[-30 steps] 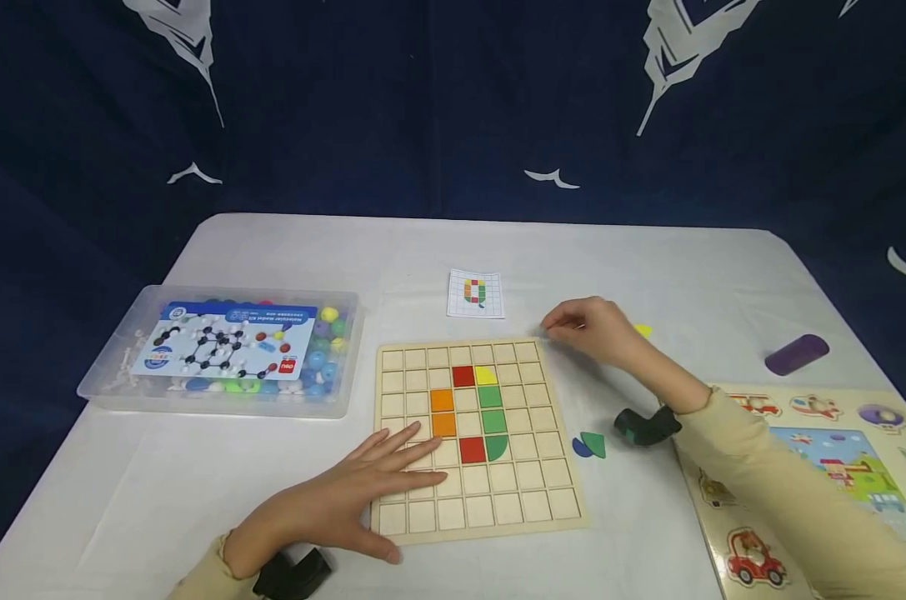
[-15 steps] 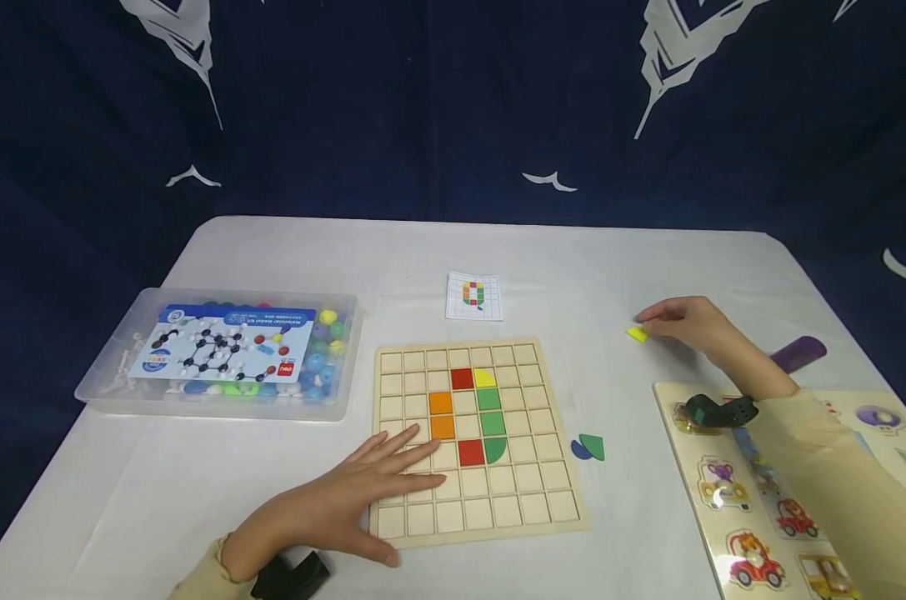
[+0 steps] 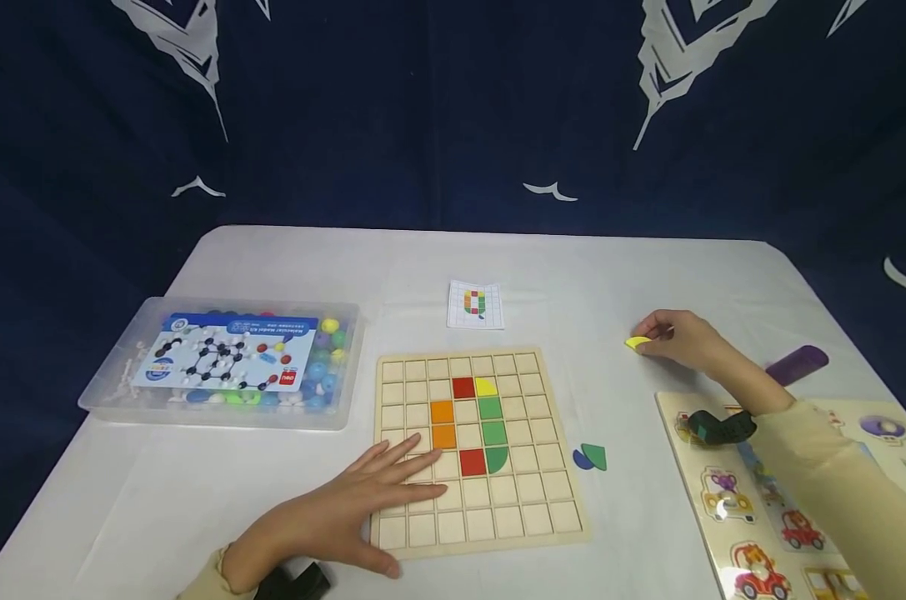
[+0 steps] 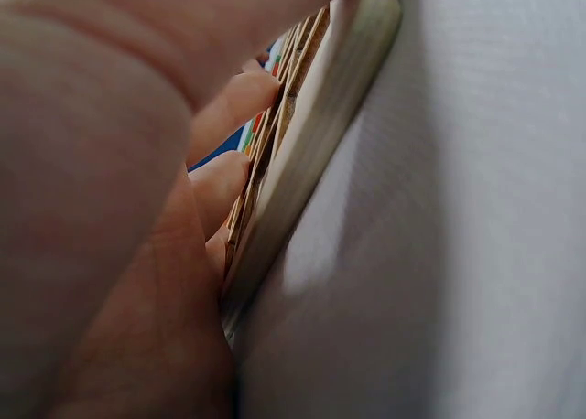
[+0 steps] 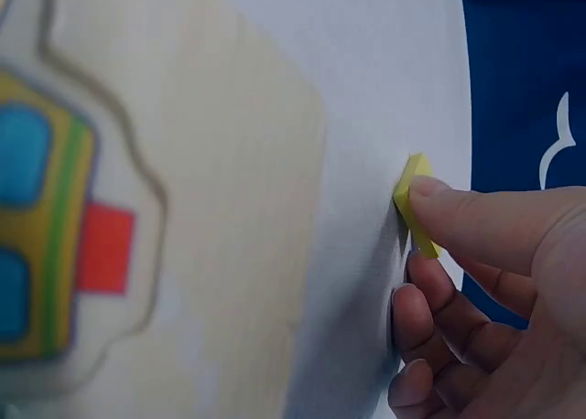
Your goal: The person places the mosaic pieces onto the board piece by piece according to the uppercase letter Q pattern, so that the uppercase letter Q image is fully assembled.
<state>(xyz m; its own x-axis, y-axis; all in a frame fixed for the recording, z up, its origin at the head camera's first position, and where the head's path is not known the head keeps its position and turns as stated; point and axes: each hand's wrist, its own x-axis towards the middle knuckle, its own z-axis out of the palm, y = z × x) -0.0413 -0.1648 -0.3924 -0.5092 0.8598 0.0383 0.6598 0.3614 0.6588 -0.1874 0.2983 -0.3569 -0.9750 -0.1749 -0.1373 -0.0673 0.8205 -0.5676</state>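
Observation:
My right hand (image 3: 681, 340) pinches a small yellow piece (image 5: 417, 207) between thumb and fingers, at the right of the table. Spread out flat, my left hand (image 3: 347, 508) rests over the lower left corner of a wooden grid board (image 3: 523, 483); in the left wrist view its fingers lie along the board's edge. Set in the grid are red squares (image 3: 473, 462), orange squares (image 3: 442, 412), green squares (image 3: 491, 407), a rounded green piece (image 3: 497, 459) and a rounded yellow piece (image 3: 486, 387). Behind the board lies a pattern card (image 3: 474, 305) with a similar coloured figure.
A blue piece (image 3: 583, 460) and a green piece (image 3: 595, 455) touch each other right of the board. At the left stands a clear plastic box (image 3: 332, 408) of coloured beads. A vehicle puzzle board (image 3: 693, 475) and a purple cylinder (image 3: 798, 365) occupy the right side.
My right hand has moved right, from beside the grid board to the yellow piece, and now pinches it. The left hand has stayed in place.

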